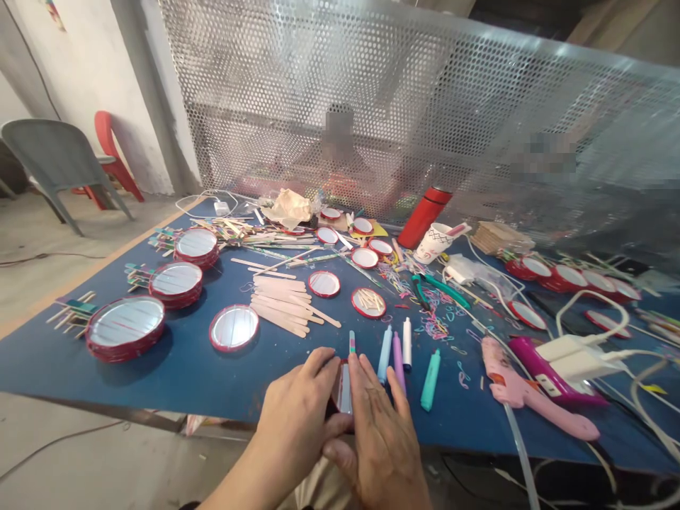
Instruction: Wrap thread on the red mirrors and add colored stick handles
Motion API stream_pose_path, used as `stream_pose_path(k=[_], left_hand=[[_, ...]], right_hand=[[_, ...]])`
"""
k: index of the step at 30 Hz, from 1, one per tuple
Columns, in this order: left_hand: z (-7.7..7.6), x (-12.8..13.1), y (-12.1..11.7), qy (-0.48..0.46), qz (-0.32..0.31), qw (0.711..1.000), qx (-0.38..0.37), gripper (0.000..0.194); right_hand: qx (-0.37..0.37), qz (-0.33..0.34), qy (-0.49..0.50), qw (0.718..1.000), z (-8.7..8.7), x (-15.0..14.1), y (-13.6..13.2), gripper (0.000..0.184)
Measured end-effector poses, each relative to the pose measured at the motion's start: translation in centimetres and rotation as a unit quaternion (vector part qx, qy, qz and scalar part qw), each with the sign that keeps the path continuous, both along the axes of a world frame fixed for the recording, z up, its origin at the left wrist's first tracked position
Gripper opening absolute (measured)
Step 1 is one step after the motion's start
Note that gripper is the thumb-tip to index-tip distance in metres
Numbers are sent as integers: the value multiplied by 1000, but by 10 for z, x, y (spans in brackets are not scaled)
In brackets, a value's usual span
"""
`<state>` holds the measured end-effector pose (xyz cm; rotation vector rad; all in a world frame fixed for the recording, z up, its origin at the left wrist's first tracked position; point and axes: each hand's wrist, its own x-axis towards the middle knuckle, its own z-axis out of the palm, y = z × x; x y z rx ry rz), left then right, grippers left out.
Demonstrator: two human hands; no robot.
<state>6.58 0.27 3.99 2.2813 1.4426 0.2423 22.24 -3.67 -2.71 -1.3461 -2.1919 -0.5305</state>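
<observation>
My left hand [297, 404] and my right hand [380, 432] press from either side on a small red-rimmed round mirror [344, 388], which stands on edge near the front of the blue table [53, 361]. The fingers hide most of it. A thin striped stick [351, 343] pokes up from between my hands. Just beyond my right fingers lie several felt markers, among them a pale blue marker [384, 354] and a teal marker [430, 380]. Wooden craft sticks [279, 304] lie fanned out further ahead, next to a red-rimmed mirror [234, 327].
Stacks of red-rimmed mirrors [125, 329] line the table's left side. To the right lie a pink glue gun [531, 397], green pliers [440, 290], loose rubber bands [435, 319] and white cables. A red flask [423, 217] stands before a perforated metal screen [372, 92].
</observation>
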Motion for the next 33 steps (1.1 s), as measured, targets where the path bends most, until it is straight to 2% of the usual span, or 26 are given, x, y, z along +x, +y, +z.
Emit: stream_pose_path(k=[7, 9, 11, 13, 14, 16, 18, 20, 23, 27, 30, 33], left_hand=[[0, -2, -2, -37, -5, 999, -19, 57], [-3, -11, 1, -82, -27, 996, -20, 67], [-8, -25, 7, -171, -67, 982, -35, 83], [-14, -41, 12, -292, -99, 945, -110, 83], [-18, -47, 15, -366, -82, 912, -166, 74], [-25, -55, 16, -525, -18, 816, -241, 55], [-29, -58, 14, -626, 58, 742, -233, 42], [-29, -56, 11, -681, 121, 697, -190, 34], [-26, -55, 7, -725, 182, 653, -125, 29], [-24, -56, 7, -761, 185, 614, -97, 31], [-25, -57, 6, -769, 178, 607, -97, 35], [-28, -58, 6, -756, 171, 624, -104, 40]], right_hand=[[-4, 12, -4, 1000, 2, 1, 2, 79], [-3, 14, -1, 1000, 1, 1, 2, 78], [-4, 14, 8, 1000, -2, 1, 3, 78], [-5, 12, 35, 999, -5, 0, 3, 76], [-1, 9, 57, 998, -5, 0, 4, 74], [4, 2, 98, 995, -6, 2, 3, 69], [9, -4, 111, 994, -3, 4, 1, 63], [17, -22, 105, 994, 0, 5, -1, 58], [40, -74, 91, 992, 5, 2, -3, 60], [22, -127, 53, 990, 7, -8, 0, 59], [4, -137, 46, 990, 7, -9, 5, 49], [-17, -128, 46, 991, 5, -4, 9, 43]])
